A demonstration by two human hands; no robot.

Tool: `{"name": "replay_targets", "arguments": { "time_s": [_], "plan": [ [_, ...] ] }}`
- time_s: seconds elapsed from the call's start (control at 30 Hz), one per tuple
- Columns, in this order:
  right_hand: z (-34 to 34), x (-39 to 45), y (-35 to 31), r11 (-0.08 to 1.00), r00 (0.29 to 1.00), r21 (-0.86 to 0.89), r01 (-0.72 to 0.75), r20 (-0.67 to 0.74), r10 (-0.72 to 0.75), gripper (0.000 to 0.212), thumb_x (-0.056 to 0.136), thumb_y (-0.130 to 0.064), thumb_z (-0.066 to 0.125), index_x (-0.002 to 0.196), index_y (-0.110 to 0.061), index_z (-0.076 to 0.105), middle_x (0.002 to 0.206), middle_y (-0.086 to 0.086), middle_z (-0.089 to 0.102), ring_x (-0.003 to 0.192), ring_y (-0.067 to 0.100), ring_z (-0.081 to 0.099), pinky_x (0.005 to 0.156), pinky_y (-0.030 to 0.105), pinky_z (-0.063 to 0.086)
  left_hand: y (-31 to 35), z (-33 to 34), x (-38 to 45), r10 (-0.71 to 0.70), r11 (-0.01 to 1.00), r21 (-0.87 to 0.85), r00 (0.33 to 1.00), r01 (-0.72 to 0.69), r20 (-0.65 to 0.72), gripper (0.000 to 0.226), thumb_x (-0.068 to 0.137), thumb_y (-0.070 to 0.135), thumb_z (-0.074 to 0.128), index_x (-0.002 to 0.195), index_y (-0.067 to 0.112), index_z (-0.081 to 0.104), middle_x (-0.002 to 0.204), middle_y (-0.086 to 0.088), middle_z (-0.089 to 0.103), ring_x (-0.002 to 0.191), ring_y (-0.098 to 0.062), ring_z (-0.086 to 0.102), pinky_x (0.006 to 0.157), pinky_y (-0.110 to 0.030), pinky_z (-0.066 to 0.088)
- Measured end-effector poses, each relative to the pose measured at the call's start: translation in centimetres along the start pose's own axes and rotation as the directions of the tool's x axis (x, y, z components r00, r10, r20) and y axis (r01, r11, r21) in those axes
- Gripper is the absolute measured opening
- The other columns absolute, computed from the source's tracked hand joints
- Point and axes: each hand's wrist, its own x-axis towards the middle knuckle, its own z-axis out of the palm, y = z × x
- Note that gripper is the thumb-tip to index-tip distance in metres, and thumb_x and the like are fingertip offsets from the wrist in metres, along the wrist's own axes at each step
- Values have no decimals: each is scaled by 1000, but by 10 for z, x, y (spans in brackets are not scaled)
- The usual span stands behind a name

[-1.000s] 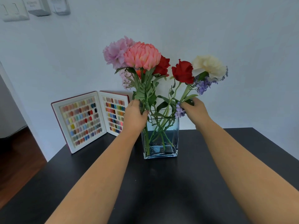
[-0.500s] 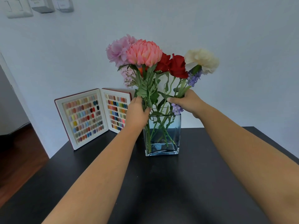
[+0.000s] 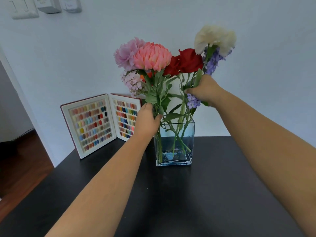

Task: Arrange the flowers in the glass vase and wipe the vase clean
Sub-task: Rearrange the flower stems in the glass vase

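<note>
Glass vase [image 3: 174,144] stood on the black table [image 3: 171,194] near the wall, its flowers [image 3: 152,56] gripped by the stems on both sides: left hand [image 3: 147,120] just above the rim, right hand [image 3: 204,90] higher around the white-flower stems

A plain pale wall [image 3: 256,48] fills the space behind and above both hands, evenly lit, with white switch plates [image 3: 25,10] and small wall-mounted boxes [image 3: 59,6] high up, far left of the left hand. Under the forearms spreads a matte black table [image 3: 171,194], and just left of the left hand an open case of coloured swatches [image 3: 95,125] stands on it against the wall. Lower left, beyond the table edge, lies dark wooden floor [image 3: 22,168].
</note>
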Motion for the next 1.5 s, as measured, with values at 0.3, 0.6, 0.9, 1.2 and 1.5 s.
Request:
{"name": "replay_targets", "arguments": {
  "time_s": [0.3, 0.6, 0.9, 1.2, 1.5],
  "plan": [
    [-38, -6, -24, 991, 995, -134, 9, -94, -22, 18, 74, -15, 70, 68, -9, 54, 66, 4, 54, 63, 18, 51, 49, 22, 40, 1, -2, 2, 9, 1000, 8, 1000, -9, 18, 24, 89, 16, 70, 105, 2, 59, 98, -2, 50, 88, -26, 59, 75, -36, 52],
    [-43, -9, -42, 979, 982, -162, 120, -128, -142, 28, 73, -9, 60, 59, -14, 37, 58, 2, 42, 57, 17, 40, 47, 24, 32, 2, -2, 2, 4, 1000, 24, 1000, -4, 7, 26, 89, 16, 70, 109, 0, 60, 101, -6, 54, 87, -18, 49, 74, -28, 39],
    [-53, -9, -51, 980, 970, -109, 165, -161, -181, 9, 71, -9, 59, 75, -4, 54, 71, 10, 50, 63, 19, 43, 51, 24, 36, 1, -1, 3, 8, 1000, 16, 1000, -8, 12, 27, 89, 15, 71, 109, 0, 60, 105, -12, 58, 88, -19, 51, 75, -29, 43],
    [-62, -13, -58, 984, 966, -59, 170, -186, -179, 26, 71, -9, 58, 57, -17, 38, 58, 0, 42, 52, 13, 37, 47, 21, 32, 2, -1, 2, 5, 1000, 31, 1000, -5, 14, 27, 89, 16, 71, 108, 1, 60, 99, -2, 49, 86, -19, 51, 73, -29, 42],
    [-56, -20, -58, 966, 943, -147, 213, -227, -243, 33, 73, -7, 56, 53, -17, 32, 55, 1, 40, 56, 17, 37, 48, 25, 31, 4, -2, 1, 7, 999, 49, 1000, -7, 10, 24, 90, 16, 70, 105, 0, 59, 96, -2, 48, 85, -18, 47, 71, -26, 37]
  ]
}}
